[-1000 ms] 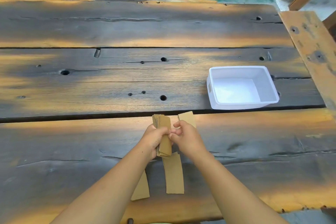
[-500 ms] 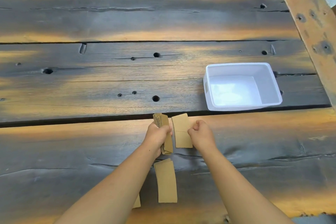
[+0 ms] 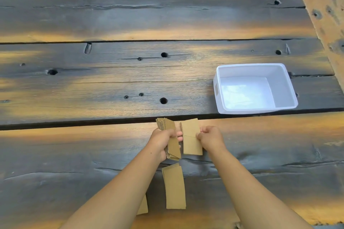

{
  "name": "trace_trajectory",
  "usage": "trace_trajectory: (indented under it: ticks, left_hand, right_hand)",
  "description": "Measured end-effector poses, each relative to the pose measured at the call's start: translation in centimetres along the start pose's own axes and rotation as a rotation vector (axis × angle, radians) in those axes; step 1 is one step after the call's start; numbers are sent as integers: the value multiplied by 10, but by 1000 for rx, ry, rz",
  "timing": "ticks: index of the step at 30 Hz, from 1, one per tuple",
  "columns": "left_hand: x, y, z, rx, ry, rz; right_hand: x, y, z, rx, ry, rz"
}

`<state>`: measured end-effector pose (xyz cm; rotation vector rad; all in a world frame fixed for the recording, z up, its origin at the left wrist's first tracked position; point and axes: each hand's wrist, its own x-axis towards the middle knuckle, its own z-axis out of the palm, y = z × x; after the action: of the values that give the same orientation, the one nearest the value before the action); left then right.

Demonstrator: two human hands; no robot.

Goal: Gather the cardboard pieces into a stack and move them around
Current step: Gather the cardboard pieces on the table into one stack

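My left hand (image 3: 162,140) grips a stack of brown cardboard pieces (image 3: 170,136) held on edge above the near plank. Just to its right, my right hand (image 3: 211,138) pinches the right edge of a single cardboard piece (image 3: 191,140) with a crease across its middle. That piece stands a small gap apart from the stack. A curved cardboard strip (image 3: 175,188) lies flat on the wood between my forearms. Another cardboard piece (image 3: 143,207) shows partly from under my left forearm.
A white plastic bin (image 3: 290,87) with nothing in it sits on the middle plank to the right. The dark wooden table (image 3: 111,80) has holes and gaps between planks. A lighter board (image 3: 327,24) runs along the right edge.
My right hand left the stack, moved right and took hold of the single piece, which has now shifted closer to the stack. My left hand keeps the stack. The view tilted down.
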<state>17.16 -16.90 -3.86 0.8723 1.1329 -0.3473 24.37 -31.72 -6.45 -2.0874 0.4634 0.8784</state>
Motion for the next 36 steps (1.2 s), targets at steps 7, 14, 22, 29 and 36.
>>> trace_trajectory:
  ticks: [7, 14, 22, 29, 36]
  left_hand:
    - [-26, 0, -7, -14, -44, 30]
    - [-64, -6, -27, -118, -93, 155]
    - [-111, -24, -55, -216, -131, 276]
    - [-130, -54, -101, -240, -101, 303]
    - [-124, -69, -145, -140, 52, 233]
  right_hand:
    - [-27, -17, -18, 164, -139, -67]
    - [-77, -39, -39, 438, -446, -78]
    - [-145, -35, 17, 377, -590, -152]
    - [-177, -16, 67, 116, -500, -247]
    - [-185, 3, 109, -192, -345, -346]
